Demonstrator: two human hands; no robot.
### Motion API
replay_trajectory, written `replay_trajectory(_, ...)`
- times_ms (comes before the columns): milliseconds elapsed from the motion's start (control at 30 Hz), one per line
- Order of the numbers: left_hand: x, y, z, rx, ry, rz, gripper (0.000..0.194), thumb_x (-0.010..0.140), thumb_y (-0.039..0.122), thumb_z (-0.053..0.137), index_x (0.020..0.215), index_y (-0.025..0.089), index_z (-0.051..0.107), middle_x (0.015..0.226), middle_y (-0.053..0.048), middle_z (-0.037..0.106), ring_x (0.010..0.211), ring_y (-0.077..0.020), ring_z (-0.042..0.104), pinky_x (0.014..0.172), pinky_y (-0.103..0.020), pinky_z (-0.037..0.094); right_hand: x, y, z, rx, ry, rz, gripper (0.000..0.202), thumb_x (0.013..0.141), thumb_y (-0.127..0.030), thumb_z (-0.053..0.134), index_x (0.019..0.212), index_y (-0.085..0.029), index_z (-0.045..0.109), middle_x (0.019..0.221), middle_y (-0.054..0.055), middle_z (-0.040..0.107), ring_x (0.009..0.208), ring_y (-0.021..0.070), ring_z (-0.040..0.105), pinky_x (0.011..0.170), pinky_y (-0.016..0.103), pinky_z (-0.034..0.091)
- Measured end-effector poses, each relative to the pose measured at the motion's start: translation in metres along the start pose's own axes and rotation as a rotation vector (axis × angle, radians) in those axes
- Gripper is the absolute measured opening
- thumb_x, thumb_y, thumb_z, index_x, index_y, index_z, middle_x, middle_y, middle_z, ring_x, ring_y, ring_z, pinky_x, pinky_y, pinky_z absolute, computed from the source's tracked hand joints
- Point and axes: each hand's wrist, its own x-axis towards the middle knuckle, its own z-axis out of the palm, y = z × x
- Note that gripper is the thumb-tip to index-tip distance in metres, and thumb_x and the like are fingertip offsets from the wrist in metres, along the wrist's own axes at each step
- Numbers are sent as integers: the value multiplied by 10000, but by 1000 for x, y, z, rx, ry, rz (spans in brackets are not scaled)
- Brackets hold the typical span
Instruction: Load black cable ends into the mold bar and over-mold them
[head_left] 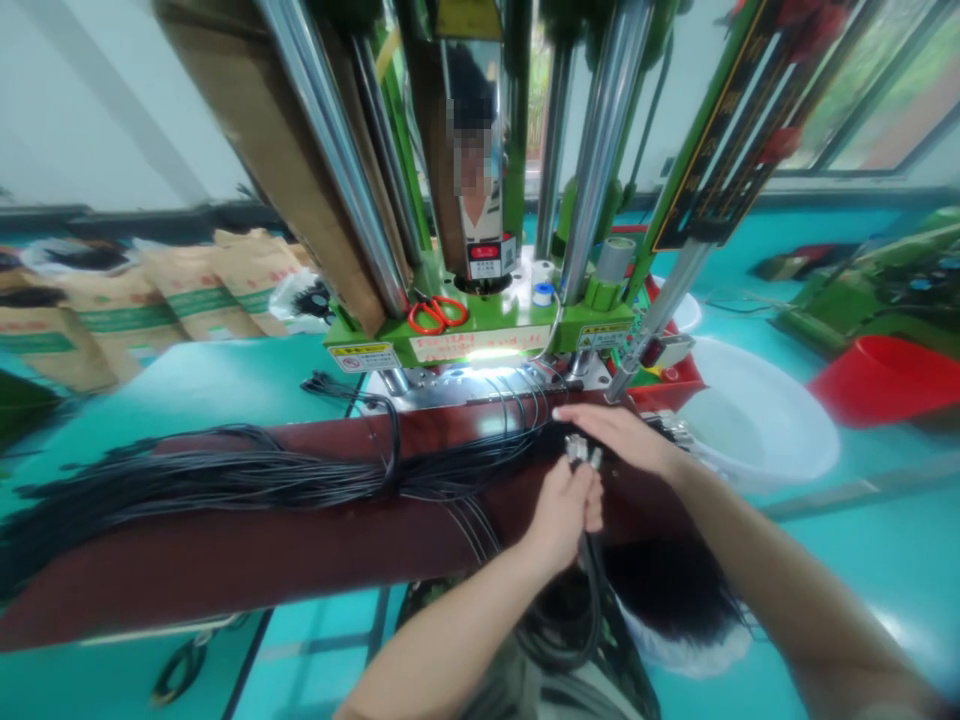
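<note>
My left hand is closed around a bundle of black cables. Silvery metal connectors stick out above its fist, and the cables hang down in a loop toward my lap. Just beyond them my right hand is held out with its fingers straight, near the connector ends; nothing shows in its grasp. Many loose black cables lie lengthwise on the dark red board to the left. Thin cables run from them into the lit base of the green press.
Orange-handled scissors and a blue-and-white roll rest on the press's ledge. At right stand a white basin and a red tub. Below my right arm is a bag of black strands. Paper sacks line the left background.
</note>
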Motion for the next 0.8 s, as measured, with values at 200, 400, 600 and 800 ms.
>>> replay_trajectory(200, -5, 21, -32, -5, 106, 36, 391, 695, 480, 623, 720, 180, 372, 506, 99, 338, 384, -12, 263, 385, -169, 169, 61, 55, 21, -496, 242, 153, 399, 787, -55, 376, 1157, -62, 525, 1202, 169, 539, 1116, 239, 485, 974, 351, 331)
replay_trajectory(400, -10, 6, -46, 41, 102, 52, 401, 703, 516, 599, 729, 180, 381, 527, 94, 349, 389, -9, 271, 391, -165, 183, 76, 63, 22, -618, 86, 195, 283, 671, -35, 461, 921, -108, 571, 1018, 166, 574, 996, 273, 512, 843, 343, 375)
replay_trajectory(600, -9, -1, -47, 94, 103, 36, 447, 690, 593, 562, 752, 185, 393, 506, 103, 318, 375, -8, 246, 378, -156, 171, 47, 44, -13, -554, -77, 321, 42, 651, -133, 516, 667, -172, 518, 774, 80, 611, 742, 207, 581, 611, 264, 398)
replay_trajectory(800, -9, 6, -42, 99, 80, 12, 423, 678, 522, 616, 758, 213, 339, 487, 118, 303, 365, -12, 231, 367, -147, 149, -42, 29, 0, 35, -13, 589, 120, 750, -301, 479, 754, -183, 499, 390, -75, 397, 280, 71, 328, 315, 199, 198)
